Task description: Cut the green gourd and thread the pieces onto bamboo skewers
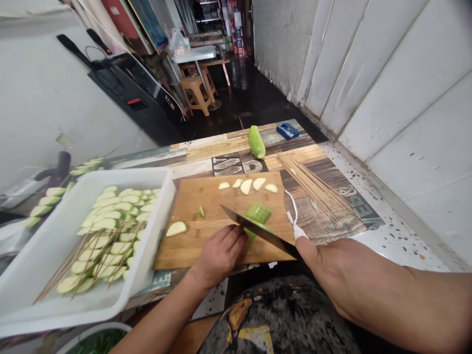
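Note:
A knife (pixel 271 235) with a white handle is gripped in my right hand (pixel 328 265), its blade slanting across a partly sliced zucchini (pixel 258 212). Cut green slices lean together just beyond the blade. My left hand (pixel 223 248) presses curled fingers against the near part of the zucchini, close to the blade; the fingertips are partly hidden. Both lie over a wooden cutting board (pixel 204 196). Several pale slices (pixel 246 186) rest along its far edge. A larger slice (pixel 176 228) and a small green end piece (pixel 201 212) are on its left side.
At left, a white plastic bin (pixel 167 184) holds skewered zucchini slices (pixel 106 223). A whole zucchini (pixel 257 142), a blue tray-like object (pixel 287 131) and thin wooden skewers (pixel 313 184) lie beyond and right of the board. A white cord loop (pixel 294 201) touches the board's right edge.

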Action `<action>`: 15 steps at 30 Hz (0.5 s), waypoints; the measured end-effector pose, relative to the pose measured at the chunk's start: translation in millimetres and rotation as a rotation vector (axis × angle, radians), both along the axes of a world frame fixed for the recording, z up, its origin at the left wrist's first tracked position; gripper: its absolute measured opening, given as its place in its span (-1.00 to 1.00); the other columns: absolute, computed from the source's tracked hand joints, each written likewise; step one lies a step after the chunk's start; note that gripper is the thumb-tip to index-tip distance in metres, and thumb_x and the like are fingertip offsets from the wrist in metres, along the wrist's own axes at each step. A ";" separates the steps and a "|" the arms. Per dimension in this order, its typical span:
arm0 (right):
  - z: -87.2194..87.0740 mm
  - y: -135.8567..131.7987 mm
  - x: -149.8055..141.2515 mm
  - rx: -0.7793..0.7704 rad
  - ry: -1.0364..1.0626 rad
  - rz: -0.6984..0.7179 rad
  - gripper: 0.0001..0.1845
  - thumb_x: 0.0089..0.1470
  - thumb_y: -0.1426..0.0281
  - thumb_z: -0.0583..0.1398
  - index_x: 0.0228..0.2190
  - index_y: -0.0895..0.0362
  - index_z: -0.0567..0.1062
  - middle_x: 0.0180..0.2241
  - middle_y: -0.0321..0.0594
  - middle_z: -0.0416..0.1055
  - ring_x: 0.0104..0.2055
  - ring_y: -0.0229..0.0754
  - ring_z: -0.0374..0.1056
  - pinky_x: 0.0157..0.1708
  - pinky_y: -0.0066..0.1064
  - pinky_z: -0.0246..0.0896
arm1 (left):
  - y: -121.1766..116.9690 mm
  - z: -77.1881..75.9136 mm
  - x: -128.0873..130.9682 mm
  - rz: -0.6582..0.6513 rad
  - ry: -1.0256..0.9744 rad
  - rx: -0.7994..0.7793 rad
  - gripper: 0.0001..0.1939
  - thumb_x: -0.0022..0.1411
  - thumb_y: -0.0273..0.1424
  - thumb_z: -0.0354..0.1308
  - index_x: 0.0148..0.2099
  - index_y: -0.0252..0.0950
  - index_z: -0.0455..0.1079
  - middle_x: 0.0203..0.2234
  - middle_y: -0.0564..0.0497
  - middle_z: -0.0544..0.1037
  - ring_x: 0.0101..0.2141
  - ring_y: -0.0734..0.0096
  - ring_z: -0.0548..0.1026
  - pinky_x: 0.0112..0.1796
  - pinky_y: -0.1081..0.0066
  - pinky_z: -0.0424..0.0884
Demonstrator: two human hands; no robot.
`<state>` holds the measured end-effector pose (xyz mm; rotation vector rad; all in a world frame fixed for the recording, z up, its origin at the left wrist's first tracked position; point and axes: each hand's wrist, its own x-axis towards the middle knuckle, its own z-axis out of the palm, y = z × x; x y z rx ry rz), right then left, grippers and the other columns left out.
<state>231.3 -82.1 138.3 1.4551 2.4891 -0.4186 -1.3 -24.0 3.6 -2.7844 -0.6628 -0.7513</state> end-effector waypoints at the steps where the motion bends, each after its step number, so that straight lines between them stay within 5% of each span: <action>1: 0.9 0.1 -1.6 -0.003 -0.036 0.009 -0.64 -0.17 0.63 0.08 -0.27 0.19 0.44 -0.58 -0.17 0.47 -0.60 -0.13 0.37 -0.62 -0.39 0.13 | -0.1 -0.6 0.0 -0.001 -0.003 0.006 -0.78 0.13 -0.58 0.05 -0.14 -0.46 0.36 -0.27 -0.23 0.49 -0.20 0.23 0.42 -0.22 0.23 0.45; 9: -19.5 4.6 -4.3 -0.140 -0.169 0.014 -0.47 -0.29 0.66 0.11 -0.15 0.27 0.34 -0.59 -0.21 0.45 -0.61 -0.14 0.38 -0.69 -0.47 -0.06 | -0.1 0.9 2.2 0.004 -0.003 -0.031 -0.79 0.14 -0.58 0.03 -0.14 -0.45 0.35 -0.27 -0.21 0.49 -0.19 0.27 0.42 -0.18 0.25 0.43; 15: -32.1 4.9 2.3 -0.106 -0.144 -0.001 -0.51 -0.28 0.63 0.12 -0.18 0.26 0.33 -0.63 -0.25 0.42 -0.61 -0.13 0.36 -0.68 -0.45 -0.12 | -3.9 10.6 -6.3 0.003 -0.016 -0.105 -0.80 0.17 -0.54 0.02 -0.13 -0.39 0.35 -0.29 -0.15 0.50 -0.21 0.34 0.43 -0.18 0.30 0.43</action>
